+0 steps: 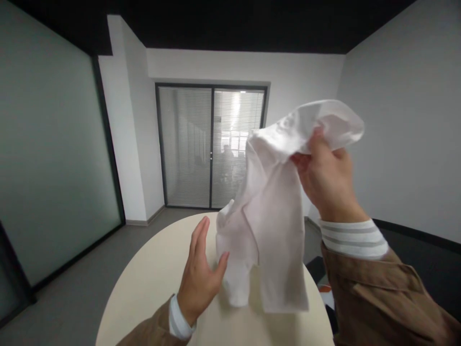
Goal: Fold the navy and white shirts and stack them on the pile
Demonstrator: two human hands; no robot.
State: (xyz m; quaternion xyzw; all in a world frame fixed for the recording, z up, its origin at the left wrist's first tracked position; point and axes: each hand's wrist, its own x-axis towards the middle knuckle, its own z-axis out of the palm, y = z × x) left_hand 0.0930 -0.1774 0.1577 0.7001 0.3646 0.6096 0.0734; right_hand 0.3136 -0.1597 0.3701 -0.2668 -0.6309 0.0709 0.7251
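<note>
A soft white garment (279,230) hangs in loose folds above the round table. Its top is bunched and flopped over to the right, while two leg-like or sleeve-like parts dangle below; I cannot tell the exact kind. My right hand (326,173) pinches it near the top, thumb in front and the other fingers partly hidden behind the fabric. Lower down on the left, my left hand (201,269) is open, fingers stretched up and thumb apart. Its thumb tip is at the garment's left edge; whether it touches the cloth I cannot tell.
Beneath the hands is a cream round table (154,278). Dark furniture (425,269) stands at the right, with a partly hidden orange-and-white item (325,289) beside the table. A glass door with blinds (187,154) is behind, and a frosted glass panel (54,158) at left.
</note>
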